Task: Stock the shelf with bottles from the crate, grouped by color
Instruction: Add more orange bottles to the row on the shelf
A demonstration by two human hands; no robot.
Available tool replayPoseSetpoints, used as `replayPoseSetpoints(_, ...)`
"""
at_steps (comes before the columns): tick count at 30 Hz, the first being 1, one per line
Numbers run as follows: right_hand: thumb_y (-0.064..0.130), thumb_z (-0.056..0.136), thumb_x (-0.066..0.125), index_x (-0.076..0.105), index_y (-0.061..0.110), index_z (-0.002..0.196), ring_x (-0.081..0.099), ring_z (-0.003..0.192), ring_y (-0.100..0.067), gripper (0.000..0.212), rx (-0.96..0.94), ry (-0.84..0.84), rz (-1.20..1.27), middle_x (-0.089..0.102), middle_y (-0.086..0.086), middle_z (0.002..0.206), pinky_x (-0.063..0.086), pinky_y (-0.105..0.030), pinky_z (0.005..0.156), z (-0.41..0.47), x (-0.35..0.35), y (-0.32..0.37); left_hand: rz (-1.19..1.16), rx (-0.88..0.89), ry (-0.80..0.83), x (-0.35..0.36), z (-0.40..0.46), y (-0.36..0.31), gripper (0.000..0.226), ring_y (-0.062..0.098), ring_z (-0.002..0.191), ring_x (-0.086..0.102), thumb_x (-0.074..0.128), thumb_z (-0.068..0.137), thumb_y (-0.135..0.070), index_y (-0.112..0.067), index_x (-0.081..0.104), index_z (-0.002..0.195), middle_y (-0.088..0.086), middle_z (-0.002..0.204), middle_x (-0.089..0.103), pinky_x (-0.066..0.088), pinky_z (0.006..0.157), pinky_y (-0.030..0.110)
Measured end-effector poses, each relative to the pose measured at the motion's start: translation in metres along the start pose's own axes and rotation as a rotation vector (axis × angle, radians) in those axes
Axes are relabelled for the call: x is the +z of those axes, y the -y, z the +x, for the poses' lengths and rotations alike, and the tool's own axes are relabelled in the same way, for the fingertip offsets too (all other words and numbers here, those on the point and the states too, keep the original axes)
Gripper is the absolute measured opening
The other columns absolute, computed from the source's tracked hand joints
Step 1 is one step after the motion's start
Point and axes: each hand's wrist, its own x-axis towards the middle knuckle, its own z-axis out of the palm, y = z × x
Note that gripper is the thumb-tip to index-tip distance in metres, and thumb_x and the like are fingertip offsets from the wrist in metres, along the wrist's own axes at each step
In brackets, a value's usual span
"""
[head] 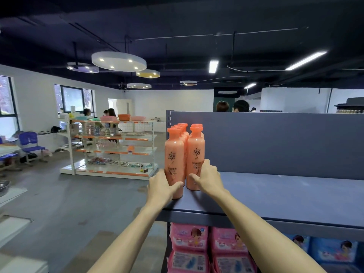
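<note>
Standing upright at the left end of the top shelf (285, 196): two rows of orange bottles, running back toward the blue-grey back panel (275, 142). Front left bottle (174, 154) sitting right at the shelf's front-left corner, front right bottle (195, 152) just beside it, a narrow gap between them. More orange bottles (182, 126) lining up behind each, only caps and shoulders showing.

Gripping the front left bottle low on its body: left hand (160, 187), fingers curling round the far left side, thumb wrapping across the front. Gripping the front right bottle near its base: right hand (206, 177), thumb lying against the front, fingers reaching round the right side. Both forearms stretching up from the bottom of the view.

Lying under the shelf, on the tier below: pink packets (190, 247) stacked at the left, blue packets (331, 251) further right.

Standing well apart across the grey floor at left: a white rack with orange-edged tiers (114, 150), holding small goods and pink and orange baskets on top. Showing beyond it and above the back panel: heads of several people. Sitting by the left wall: a purple chair (31, 144). Hanging from the dark ceiling: round lamps (119, 61).
</note>
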Motion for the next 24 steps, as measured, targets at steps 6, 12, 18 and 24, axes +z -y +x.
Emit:
replayPoseSetpoints(6,0.031,0.091,0.066,0.04,0.006,0.111,0.058,0.103,-0.038,0.041,-0.015,-0.028,-0.033,0.058,-0.018,0.114,0.047,-0.041,0.081,0.009,0.007,0.001,0.005,0.013,-0.002,0.003,0.007,0.001,0.048,0.03,0.109,0.06,0.078,0.076,-0.041,-0.012,0.058,0.109,0.007,0.112,0.067,0.047,0.086,0.035)
replayPoseSetpoints(12,0.029,0.092,0.065,0.04,0.005,0.111,0.059,0.105,-0.039,0.04,0.016,-0.022,-0.029,0.058,-0.018,0.115,0.048,-0.043,0.083,0.011,0.012,0.002,0.028,-0.009,0.004,0.009,0.009,0.003,0.05,0.03,0.112,0.058,0.077,0.077,-0.041,-0.011,0.057,0.112,0.007,0.115,0.066,0.045,0.088,0.035)
replayPoseSetpoints(18,0.032,0.09,0.068,0.037,0.002,0.121,0.056,0.112,-0.039,0.053,0.059,0.041,-0.031,0.054,-0.02,0.124,0.047,-0.043,0.087,0.002,0.0,0.01,-0.007,-0.028,0.076,0.004,0.004,-0.001,0.055,0.029,0.115,0.056,0.079,0.075,-0.039,-0.011,0.055,0.116,0.008,0.119,0.064,0.047,0.09,0.035)
replayPoseSetpoints(24,0.041,0.089,0.068,0.04,0.007,0.109,0.057,0.098,-0.032,0.049,0.009,0.097,-0.082,0.054,-0.015,0.113,0.048,-0.039,0.075,-0.022,-0.025,0.002,0.064,0.079,-0.138,0.001,-0.03,-0.008,0.05,0.03,0.105,0.056,0.069,0.08,-0.028,-0.013,0.048,0.122,0.006,0.115,0.05,0.047,0.082,0.038)
